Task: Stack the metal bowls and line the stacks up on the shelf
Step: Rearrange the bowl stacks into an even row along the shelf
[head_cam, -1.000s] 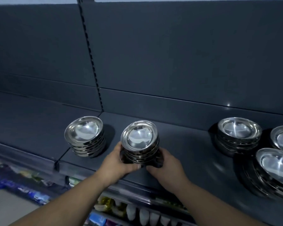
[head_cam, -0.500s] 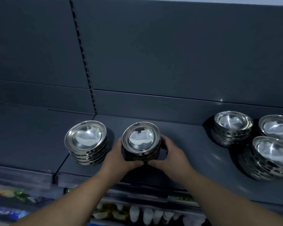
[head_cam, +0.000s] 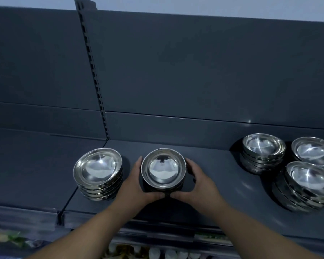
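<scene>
Bowls of polished metal, nested into a short stack (head_cam: 163, 170), stood upright on the dark grey shelf (head_cam: 209, 165) with their open mouths facing up; being round, the stack had no long axis other than its vertical one. Both hands cupped it: the left hand (head_cam: 137, 186) curled around its left side and the right hand (head_cam: 196, 181) around its right, thumbs nearly meeting at the stack's near edge and fingers wrapped toward its far side.

Just left of the held stack, close beside the left hand, stood a second stack (head_cam: 99, 173), leaning slightly, its top bowl tipped toward the left. Well to the right of the held stack were three more: a back stack (head_cam: 263, 153) near the shelf's rear wall, a far-right stack (head_cam: 314, 152) cut by the frame edge, and a front stack (head_cam: 307, 184), which sloped toward the shelf's front.

Behind the held stack rose a plain grey back panel (head_cam: 195, 71), split by a slotted upright (head_cam: 95, 81) that met the shelf to the left of the stack. Below the shelf's front edge, blurred packaged goods (head_cam: 157, 252) showed on a lower level.
</scene>
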Available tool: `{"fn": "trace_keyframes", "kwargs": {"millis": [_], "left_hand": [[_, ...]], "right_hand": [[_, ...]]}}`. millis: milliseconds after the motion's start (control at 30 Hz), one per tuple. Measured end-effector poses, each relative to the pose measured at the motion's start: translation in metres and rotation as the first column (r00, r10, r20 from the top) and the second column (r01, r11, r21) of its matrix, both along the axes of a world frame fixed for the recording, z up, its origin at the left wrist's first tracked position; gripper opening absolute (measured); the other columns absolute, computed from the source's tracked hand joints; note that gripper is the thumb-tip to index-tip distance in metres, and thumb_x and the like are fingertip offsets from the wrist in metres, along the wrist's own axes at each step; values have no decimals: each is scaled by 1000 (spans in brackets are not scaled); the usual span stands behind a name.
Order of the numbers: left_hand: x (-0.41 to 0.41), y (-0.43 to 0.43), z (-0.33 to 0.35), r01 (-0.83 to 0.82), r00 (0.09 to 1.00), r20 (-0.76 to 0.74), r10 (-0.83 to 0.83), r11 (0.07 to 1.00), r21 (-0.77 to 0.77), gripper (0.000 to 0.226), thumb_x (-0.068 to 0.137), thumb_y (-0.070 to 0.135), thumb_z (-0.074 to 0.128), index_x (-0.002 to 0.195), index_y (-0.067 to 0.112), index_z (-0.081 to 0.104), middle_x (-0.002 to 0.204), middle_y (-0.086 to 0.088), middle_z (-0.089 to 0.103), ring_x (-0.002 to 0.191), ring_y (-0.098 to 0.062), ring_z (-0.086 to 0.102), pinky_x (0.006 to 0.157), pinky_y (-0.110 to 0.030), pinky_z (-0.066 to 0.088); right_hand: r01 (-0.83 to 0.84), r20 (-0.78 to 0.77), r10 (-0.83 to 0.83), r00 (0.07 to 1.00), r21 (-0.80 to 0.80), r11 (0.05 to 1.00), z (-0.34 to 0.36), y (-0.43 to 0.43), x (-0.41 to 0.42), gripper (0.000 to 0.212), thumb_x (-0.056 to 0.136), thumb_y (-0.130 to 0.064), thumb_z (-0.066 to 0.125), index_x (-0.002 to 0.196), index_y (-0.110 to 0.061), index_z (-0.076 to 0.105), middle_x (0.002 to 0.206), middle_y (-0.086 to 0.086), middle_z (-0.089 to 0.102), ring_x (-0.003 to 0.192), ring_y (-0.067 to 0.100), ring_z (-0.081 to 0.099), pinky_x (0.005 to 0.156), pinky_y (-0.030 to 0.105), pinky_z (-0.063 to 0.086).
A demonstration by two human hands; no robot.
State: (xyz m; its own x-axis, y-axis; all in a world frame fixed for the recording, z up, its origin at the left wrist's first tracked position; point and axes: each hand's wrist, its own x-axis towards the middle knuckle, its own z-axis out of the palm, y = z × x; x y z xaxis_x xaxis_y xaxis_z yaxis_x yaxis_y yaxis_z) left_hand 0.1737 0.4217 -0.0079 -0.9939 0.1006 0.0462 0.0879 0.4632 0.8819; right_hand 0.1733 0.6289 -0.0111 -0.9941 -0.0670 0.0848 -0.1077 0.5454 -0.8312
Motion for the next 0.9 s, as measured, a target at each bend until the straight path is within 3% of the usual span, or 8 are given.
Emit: {"fn": "trace_keyframes", "kwargs": {"millis": [100, 233, 400, 600, 733, 833, 900], "left_hand": [[-1, -1, 1, -1, 1000, -11, 0, 1000, -24, 118, 58, 25, 91, 147, 36, 15, 114, 42, 37, 121, 5, 40, 95, -12, 29], [-4, -1, 6, -7, 1000, -15, 7, 1000, -20, 121, 57, 26, 91, 151, 30, 15, 127, 26, 41, 124, 2, 39, 98, -13, 27], [-5, -2, 8, 6, 1000, 26, -5, 1000, -24, 123, 58, 24, 91, 152, 29, 12, 130, 21, 44, 126, 2, 40, 100, -13, 28], [-2, -4, 8, -15, 999, 42, 15, 1000, -8, 121, 58, 28, 91, 151, 30, 15, 145, 12, 42, 133, -5, 39, 104, -17, 29], [-2, -4, 10, -20, 999, 42, 19, 1000, 5, 114, 60, 28, 90, 150, 28, 20, 141, 11, 47, 128, -4, 42, 102, -18, 32], [-2, -2, 13, -15, 999, 50, 14, 1000, 9, 113, 61, 28, 90, 150, 27, 22, 139, 12, 48, 126, -3, 43, 101, -17, 33], [-3, -1, 15, -12, 998, 56, 11, 1000, 22, 111, 62, 23, 89, 150, 27, 23, 134, 13, 50, 121, -1, 45, 95, -13, 34]], "right_hand": [[-3, -14, 3, 1000, -7, 1000, 1, 0, -1, 97, 56, -29, 92, 138, -40, 41, 126, -28, 54, 121, -7, 47, 103, 15, 37], [16, -34, -17, 999, -30, 999, 0, 0, -3, 95, 56, -31, 92, 137, -37, 43, 126, -29, 55, 121, -10, 48, 101, 13, 37], [-2, -6, 2, 1000, -21, 1000, -6, 1, -2, 94, 56, -35, 91, 137, -38, 42, 127, -25, 56, 121, -5, 49, 105, 19, 39], [-24, -15, 23, 1000, -45, 999, 1, 7, -5, 96, 56, -37, 91, 138, -39, 42, 125, -32, 52, 119, -11, 46, 93, 2, 32], [-44, -28, 43, 999, -49, 998, 8, 8, -8, 80, 59, -34, 91, 128, -40, 50, 120, -28, 58, 113, -19, 47, 86, -6, 32], [-38, -37, 36, 999, -47, 998, 8, 8, -10, 76, 59, -34, 91, 124, -44, 52, 119, -26, 60, 114, -9, 52, 85, -5, 33], [-32, -37, 30, 999, -64, 997, 6, 8, -11, 72, 58, -33, 91, 116, -49, 52, 119, -24, 62, 116, -3, 55, 91, 2, 37]]}}
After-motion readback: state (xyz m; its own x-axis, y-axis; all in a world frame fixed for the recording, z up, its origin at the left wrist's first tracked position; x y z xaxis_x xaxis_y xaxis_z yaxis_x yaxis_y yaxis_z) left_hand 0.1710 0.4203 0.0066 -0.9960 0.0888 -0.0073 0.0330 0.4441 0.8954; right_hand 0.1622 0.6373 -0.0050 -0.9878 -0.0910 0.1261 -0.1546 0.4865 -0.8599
